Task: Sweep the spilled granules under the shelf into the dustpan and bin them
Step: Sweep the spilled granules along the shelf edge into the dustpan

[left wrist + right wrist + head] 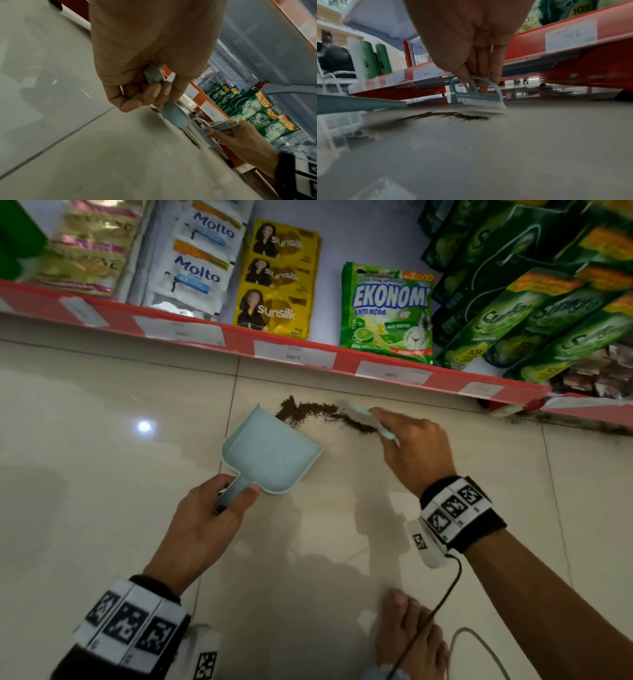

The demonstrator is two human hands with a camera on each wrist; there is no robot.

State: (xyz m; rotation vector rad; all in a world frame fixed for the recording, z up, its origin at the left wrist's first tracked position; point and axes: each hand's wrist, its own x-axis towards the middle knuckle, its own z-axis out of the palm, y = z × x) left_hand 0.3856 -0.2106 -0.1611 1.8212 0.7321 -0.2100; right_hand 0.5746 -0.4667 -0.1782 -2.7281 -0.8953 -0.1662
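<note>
A streak of dark brown granules (318, 414) (447, 115) lies on the pale floor tiles just in front of the red shelf. My left hand (219, 508) (145, 93) grips the handle of a light blue dustpan (270, 451) (173, 113), whose open mouth faces the left end of the streak. My right hand (404, 440) (479, 75) pinches the arched handle of a small light blue brush (373, 419) (477, 94) (217, 128). Its white bristles (482, 104) touch the floor at the streak's right end.
The red shelf edge (294, 350) with white price labels runs across just beyond the granules. Sachets and green detergent pouches (385, 309) fill the shelf. More dark granules (565, 422) lie under the shelf to the right. My bare foot (411, 631) and a cable (445, 594) are near the bottom.
</note>
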